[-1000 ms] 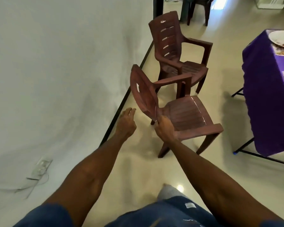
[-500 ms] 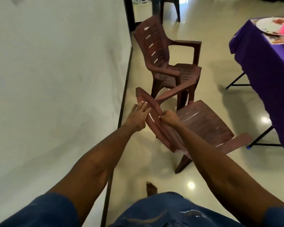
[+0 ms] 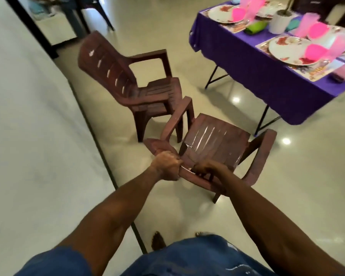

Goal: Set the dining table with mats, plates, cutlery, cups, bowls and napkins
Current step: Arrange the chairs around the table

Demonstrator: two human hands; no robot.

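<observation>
A brown plastic chair point(image 3: 217, 140) stands in front of me with its back toward me. My left hand point(image 3: 166, 166) grips the top edge of the backrest, fingers curled round it. My right hand point(image 3: 207, 169) grips the same edge a little to the right. At the upper right stands the dining table point(image 3: 253, 76) under a purple cloth, carrying patterned plates point(image 3: 287, 48), pink cups point(image 3: 305, 26), pink bowls point(image 3: 315, 53), printed mats and a green napkin point(image 3: 254, 28).
A second brown chair point(image 3: 127, 84) stands just behind the held one, close to the white wall point(image 3: 28, 136) on the left. A white roll point(image 3: 281, 21) sits on the table. Black folding table legs point(image 3: 264, 118) reach the glossy floor. My bare feet show below.
Both hands have closed round the top of the chair's backrest; the left was only touching it before. The chair has swung away from the wall toward the table, and more of the table shows.
</observation>
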